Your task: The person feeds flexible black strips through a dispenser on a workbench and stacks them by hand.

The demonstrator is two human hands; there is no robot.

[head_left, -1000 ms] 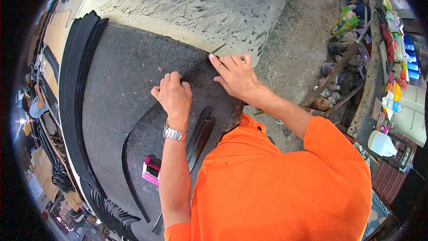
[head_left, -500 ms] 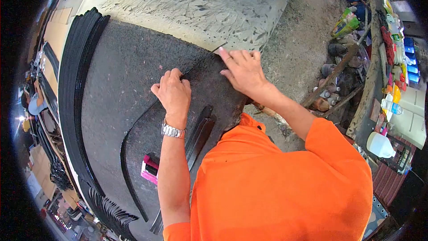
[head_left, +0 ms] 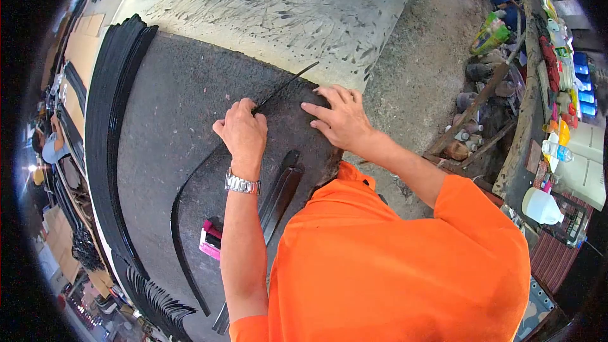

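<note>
A long thin black strip (head_left: 285, 87) runs in a curve over the dark, rough-surfaced board (head_left: 183, 82). My left hand (head_left: 242, 130), with a metal watch at its wrist, pinches this strip near its upper end, and the tip sticks out up and to the right. My right hand (head_left: 345, 117) is at the board's corner, fingers spread and apart from the strip. Below my left hand, a dark bar-shaped piece (head_left: 285, 190) lies beside my forearm. A pink and white object (head_left: 209, 240) rests left of that forearm, partly hidden.
A thick bundle of black strips (head_left: 104, 120) lies along the board's left side. Beyond the board is a pale, black-smeared surface (head_left: 285, 6). On the right, a cluttered shelf holds a white jug (head_left: 541, 208) and bottles. Another person (head_left: 54, 145) is at far left.
My right hand has let go of the strip's tip and moved down and slightly right, fingers spreading. My left hand keeps its pinch, shifted slightly left.
</note>
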